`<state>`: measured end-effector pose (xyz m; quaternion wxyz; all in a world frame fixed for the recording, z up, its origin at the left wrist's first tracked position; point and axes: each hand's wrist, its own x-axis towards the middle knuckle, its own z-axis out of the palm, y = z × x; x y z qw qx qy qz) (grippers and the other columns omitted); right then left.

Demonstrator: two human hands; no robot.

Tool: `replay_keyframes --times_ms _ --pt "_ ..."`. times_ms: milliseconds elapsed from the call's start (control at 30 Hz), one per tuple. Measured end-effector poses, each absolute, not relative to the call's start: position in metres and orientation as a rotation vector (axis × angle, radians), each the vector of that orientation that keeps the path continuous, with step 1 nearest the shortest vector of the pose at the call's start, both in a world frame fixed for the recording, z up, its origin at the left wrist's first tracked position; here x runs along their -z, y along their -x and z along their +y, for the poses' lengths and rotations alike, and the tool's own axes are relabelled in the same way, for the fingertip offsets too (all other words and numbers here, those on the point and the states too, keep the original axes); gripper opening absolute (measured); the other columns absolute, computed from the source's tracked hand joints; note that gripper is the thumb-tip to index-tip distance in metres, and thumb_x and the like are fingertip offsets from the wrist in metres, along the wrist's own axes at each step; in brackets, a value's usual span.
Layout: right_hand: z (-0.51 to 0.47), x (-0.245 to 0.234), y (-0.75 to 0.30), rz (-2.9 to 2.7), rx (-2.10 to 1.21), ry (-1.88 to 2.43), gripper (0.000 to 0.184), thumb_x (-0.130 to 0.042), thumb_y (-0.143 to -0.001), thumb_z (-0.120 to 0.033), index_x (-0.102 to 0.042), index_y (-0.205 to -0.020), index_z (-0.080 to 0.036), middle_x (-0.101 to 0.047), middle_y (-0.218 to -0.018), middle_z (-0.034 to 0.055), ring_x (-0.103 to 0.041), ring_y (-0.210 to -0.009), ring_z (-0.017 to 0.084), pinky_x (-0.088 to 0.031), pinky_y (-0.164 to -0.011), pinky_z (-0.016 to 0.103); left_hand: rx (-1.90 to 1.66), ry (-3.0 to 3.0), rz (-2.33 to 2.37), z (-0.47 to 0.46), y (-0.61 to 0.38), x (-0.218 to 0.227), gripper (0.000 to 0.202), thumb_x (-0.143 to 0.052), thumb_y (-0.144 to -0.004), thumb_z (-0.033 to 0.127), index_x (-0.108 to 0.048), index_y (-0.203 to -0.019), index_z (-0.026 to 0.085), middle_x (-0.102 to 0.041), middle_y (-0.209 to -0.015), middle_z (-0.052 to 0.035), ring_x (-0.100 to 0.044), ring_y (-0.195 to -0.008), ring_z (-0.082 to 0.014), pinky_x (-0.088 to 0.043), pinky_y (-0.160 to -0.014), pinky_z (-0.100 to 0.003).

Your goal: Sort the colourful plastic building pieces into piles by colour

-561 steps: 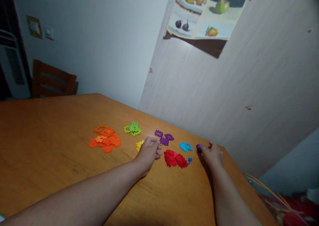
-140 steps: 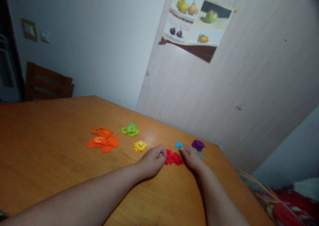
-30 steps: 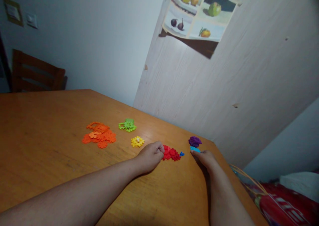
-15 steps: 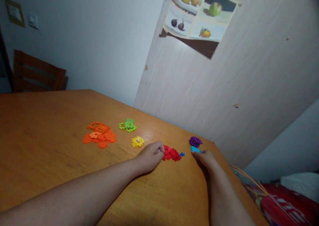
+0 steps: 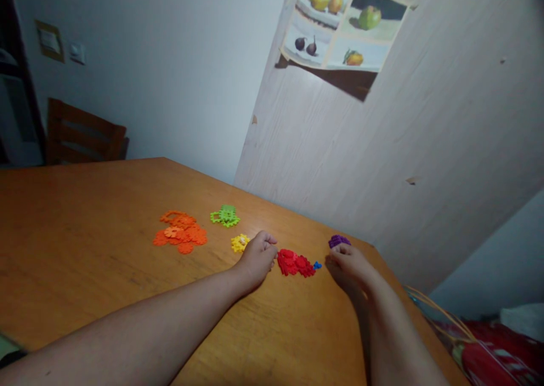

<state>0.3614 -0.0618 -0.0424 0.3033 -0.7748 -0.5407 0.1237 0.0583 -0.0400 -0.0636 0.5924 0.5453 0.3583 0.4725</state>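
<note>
Flat plastic interlocking pieces lie sorted by colour on a wooden table (image 5: 85, 216). My left hand (image 5: 256, 255) rests curled on the table, its fingertips touching the left edge of the red pile (image 5: 294, 263). My right hand (image 5: 349, 264) lies near the table's right corner with fingers bent, right beside the purple pile (image 5: 339, 241); anything under its fingers is hidden. A small blue piece (image 5: 317, 266) sits between the red pile and my right hand. The yellow pieces (image 5: 239, 242) lie just left of my left hand.
An orange pile (image 5: 181, 239) and a green pile (image 5: 225, 216) lie further left. A wooden chair (image 5: 85, 138) stands beyond the table's far edge. A panelled wall with a fruit poster (image 5: 342, 32) runs along the table's right side. Red fabric (image 5: 497, 352) lies below the corner.
My right hand has drawn in over the spot where the light-blue pieces lay, so they no longer show. My left hand has lifted its fingers a little at the red pile. The camera shifted slightly.
</note>
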Motion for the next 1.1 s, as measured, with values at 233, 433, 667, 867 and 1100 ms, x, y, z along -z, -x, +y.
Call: replay_keyframes --times_ms 233,433,667,867,1100 --pt "-0.057 0.045 -0.324 -1.612 -0.491 2.075 0.004 -0.06 -0.065 -0.016 -0.06 -0.064 -0.019 -0.059 -0.059 -0.0011 -0.051 -0.059 0.013 -0.034 -0.055 0.023 -1.12 -1.234 0.847 -0.038 -0.059 0.064 0.024 -0.052 -0.077 0.016 -0.049 -0.101 0.02 -0.054 -0.069 0.0059 -0.05 -0.052 -0.0087 -0.035 -0.049 -0.02" --pt "-0.057 0.045 -0.318 -1.627 -0.569 2.041 0.015 -0.06 -0.073 -0.02 -0.055 -0.059 -0.019 -0.053 -0.053 -0.0021 -0.045 -0.05 0.011 -0.03 -0.05 0.024 -1.151 -1.231 0.825 -0.035 -0.061 0.069 0.023 -0.054 -0.077 0.016 -0.05 -0.099 0.02 -0.052 -0.067 0.0064 -0.049 -0.051 -0.0092 -0.033 -0.049 -0.02" --pt "-0.055 0.045 -0.317 -1.588 -0.457 2.083 0.015 -0.061 -0.071 -0.017 -0.055 -0.058 -0.019 -0.056 -0.052 0.0002 -0.05 -0.051 0.014 -0.035 -0.052 0.026 -1.118 -1.31 0.77 -0.031 -0.067 0.076 0.02 -0.055 -0.075 0.014 -0.051 -0.094 0.02 -0.048 -0.059 0.0084 -0.045 -0.049 -0.0088 -0.028 -0.051 -0.02" --pt "-0.081 0.061 -0.316 -1.653 -0.38 2.051 0.032 -0.057 -0.069 -0.013 -0.075 -0.095 -0.019 -0.077 -0.102 0.0068 -0.069 -0.1 0.022 -0.05 -0.086 0.028 -1.046 -1.715 0.869 -0.039 -0.066 0.075 0.007 -0.052 -0.075 0.013 -0.057 -0.077 0.018 -0.054 -0.064 0.003 -0.047 -0.06 -0.0118 -0.029 -0.055 -0.022" --pt "-0.1 0.087 -0.321 -1.822 -0.197 2.008 0.058 -0.049 -0.083 -0.025 -0.062 -0.14 -0.02 -0.068 -0.132 0.0111 -0.061 -0.125 0.026 -0.042 -0.108 0.036 -0.829 -2.095 0.899 -0.047 -0.058 0.071 0.014 -0.055 -0.077 0.02 -0.065 -0.087 0.021 -0.063 -0.072 0.0013 -0.052 -0.066 -0.0149 -0.032 -0.057 -0.025"
